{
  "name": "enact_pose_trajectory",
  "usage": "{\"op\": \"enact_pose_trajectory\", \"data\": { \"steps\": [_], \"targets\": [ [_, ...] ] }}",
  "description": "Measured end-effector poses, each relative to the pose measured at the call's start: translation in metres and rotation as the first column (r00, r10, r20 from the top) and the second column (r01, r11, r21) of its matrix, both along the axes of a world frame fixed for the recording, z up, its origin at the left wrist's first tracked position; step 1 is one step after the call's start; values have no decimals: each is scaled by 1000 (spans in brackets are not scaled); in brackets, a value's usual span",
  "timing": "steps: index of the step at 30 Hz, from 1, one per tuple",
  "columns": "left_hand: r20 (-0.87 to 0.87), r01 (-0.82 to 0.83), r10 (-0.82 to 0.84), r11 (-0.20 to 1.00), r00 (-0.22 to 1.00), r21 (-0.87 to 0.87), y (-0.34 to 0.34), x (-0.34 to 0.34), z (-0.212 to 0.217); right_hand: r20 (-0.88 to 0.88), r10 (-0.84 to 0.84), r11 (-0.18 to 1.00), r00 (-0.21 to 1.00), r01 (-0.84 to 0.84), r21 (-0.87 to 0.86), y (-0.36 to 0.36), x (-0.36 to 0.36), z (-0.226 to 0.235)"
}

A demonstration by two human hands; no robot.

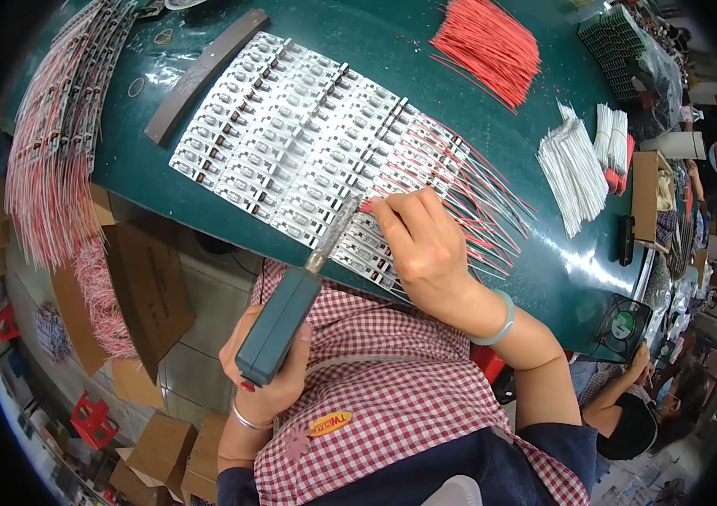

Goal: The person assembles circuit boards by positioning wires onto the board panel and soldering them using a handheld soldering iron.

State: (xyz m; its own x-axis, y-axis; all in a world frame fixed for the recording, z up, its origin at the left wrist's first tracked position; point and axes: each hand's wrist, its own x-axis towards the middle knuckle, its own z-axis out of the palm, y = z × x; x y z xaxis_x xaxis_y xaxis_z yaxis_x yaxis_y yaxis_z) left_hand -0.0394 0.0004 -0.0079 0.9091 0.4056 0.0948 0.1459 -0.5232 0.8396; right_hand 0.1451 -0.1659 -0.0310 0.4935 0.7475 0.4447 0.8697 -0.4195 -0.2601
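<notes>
Red wire pinched at the boards, iron tip right beside it

Here we are at the white circuit boards [278,114], laid flat in rows near the front edge of the green worktop [367,38]. A short red wire end [366,205] sits over the third block, and the right hand [428,244] has it: thumb and fingers [382,212] closed together in a tight pinch. In from the other side comes the green-handled iron [278,325], the left hand [287,379] wrapped firmly round its grip, metal shaft slanting up to the same spot. Whether the tip touches the board, I cannot tell.

Just right of the pinch, red and pale wires fan out from the last block. Along the far left edge of the boards runs a dark bar [207,76]. Further out, a big heap of red wires [489,51] lies beyond, white wires [572,169] to the right, and a small black fan [624,327] near the corner. Over on the left, wired strips [63,126] hang off the worktop above a cardboard box [152,287].
</notes>
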Motion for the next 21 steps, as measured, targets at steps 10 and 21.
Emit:
{"op": "enact_pose_trajectory", "data": {
  "steps": [10, 21],
  "targets": [
    [-10, -67, 66, 997, 998, -25, 0, -10, -2, 15, -7, 999, 1000, 7, 34, -3, 0, -3],
    [-11, 17, -17, 1000, 1000, -7, 0, -7, -1, -3, 15, 999, 1000, -15, 42, -3, -6, -5]
  ]
}}
